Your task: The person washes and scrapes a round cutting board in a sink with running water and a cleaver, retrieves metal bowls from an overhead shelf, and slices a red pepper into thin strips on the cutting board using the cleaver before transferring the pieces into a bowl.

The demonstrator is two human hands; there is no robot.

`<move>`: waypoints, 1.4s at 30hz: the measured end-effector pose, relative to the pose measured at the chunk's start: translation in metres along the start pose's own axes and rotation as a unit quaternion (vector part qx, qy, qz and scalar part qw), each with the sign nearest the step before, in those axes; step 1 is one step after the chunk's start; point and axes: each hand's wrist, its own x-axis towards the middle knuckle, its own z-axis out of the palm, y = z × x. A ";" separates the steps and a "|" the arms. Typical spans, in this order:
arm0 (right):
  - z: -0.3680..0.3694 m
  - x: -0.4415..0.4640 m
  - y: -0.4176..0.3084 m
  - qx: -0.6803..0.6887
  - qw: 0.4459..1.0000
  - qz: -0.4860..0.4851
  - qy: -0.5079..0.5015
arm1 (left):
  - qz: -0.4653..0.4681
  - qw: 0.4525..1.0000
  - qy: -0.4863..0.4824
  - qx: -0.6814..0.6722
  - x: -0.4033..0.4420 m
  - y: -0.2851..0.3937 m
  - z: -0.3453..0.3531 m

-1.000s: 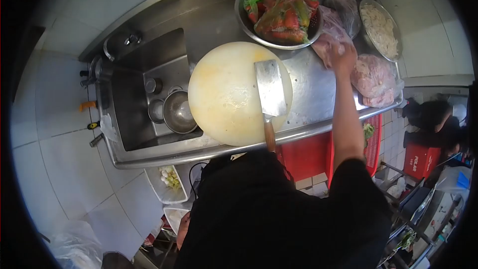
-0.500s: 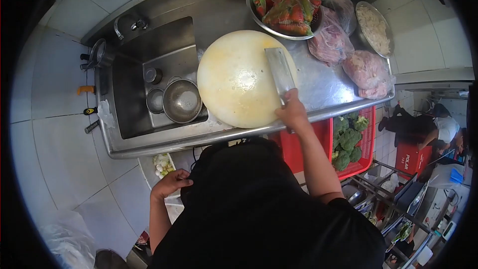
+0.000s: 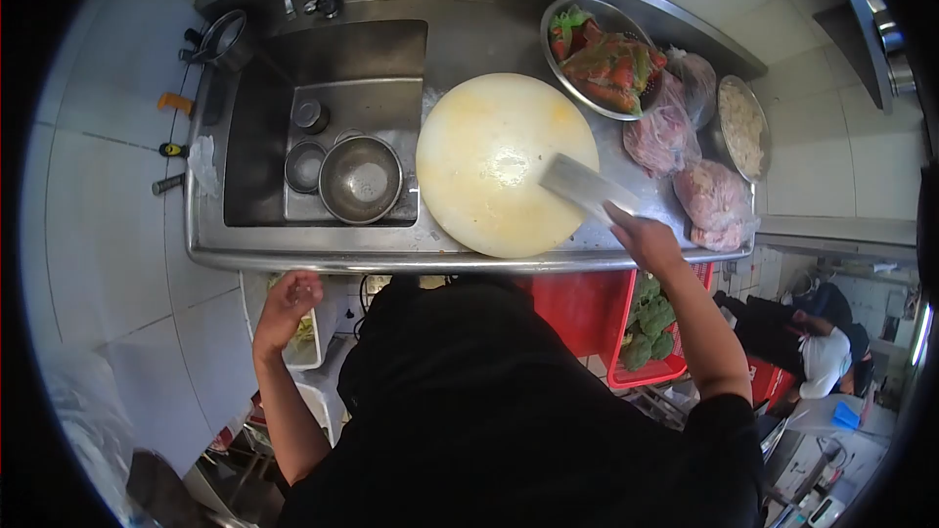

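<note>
The cleaver's (image 3: 587, 186) handle is mostly hidden in the right hand (image 3: 646, 238), and its blade is blurred, so whether it touches the round cutting board (image 3: 484, 152) cannot be told. Clear plastic veils the meat in the two pink bags (image 3: 663, 137) (image 3: 716, 198); the broccoli (image 3: 648, 323) is partly covered by the desk (image 3: 450, 49) and the right forearm.

The blade is broad, grey and rectangular, slanting across the board's right side, with its far end over the board and its handle end past the rim. The right grip is closed round the handle; the left hand (image 3: 290, 305) is released, fingers loosely bent, just off the desk's front edge.

The board sits near that edge, between the sink (image 3: 259, 166) and the bags. A strip of steel separates it from the bags. Behind, the colander (image 3: 577, 96) of bagged peppers stands near its upper right rim.
</note>
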 end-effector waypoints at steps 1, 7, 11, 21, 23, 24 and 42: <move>0.006 0.029 -0.010 0.001 0.999 -0.043 0.006 | 0.038 0.999 -0.005 0.013 0.007 0.004 0.001; -0.032 0.155 -0.157 0.080 0.987 -0.125 0.065 | 0.097 0.991 -0.090 0.036 0.082 0.048 0.072; -0.039 0.098 -0.114 0.040 0.994 -0.082 0.063 | 0.099 0.986 -0.121 0.057 0.074 0.048 0.080; 0.006 0.008 -0.050 0.021 0.994 -0.072 -0.081 | 0.056 0.998 0.012 0.005 0.010 0.019 -0.009; 0.014 0.074 -0.107 0.031 0.992 -0.122 -0.008 | 0.068 0.988 -0.077 0.118 0.044 0.038 0.001; 0.000 0.105 -0.147 0.036 0.993 -0.114 -0.006 | 0.078 0.976 -0.121 0.164 0.062 0.049 0.015; 0.021 -0.086 0.025 0.151 0.979 0.101 0.097 | 0.134 0.946 -0.027 0.293 0.124 0.020 0.145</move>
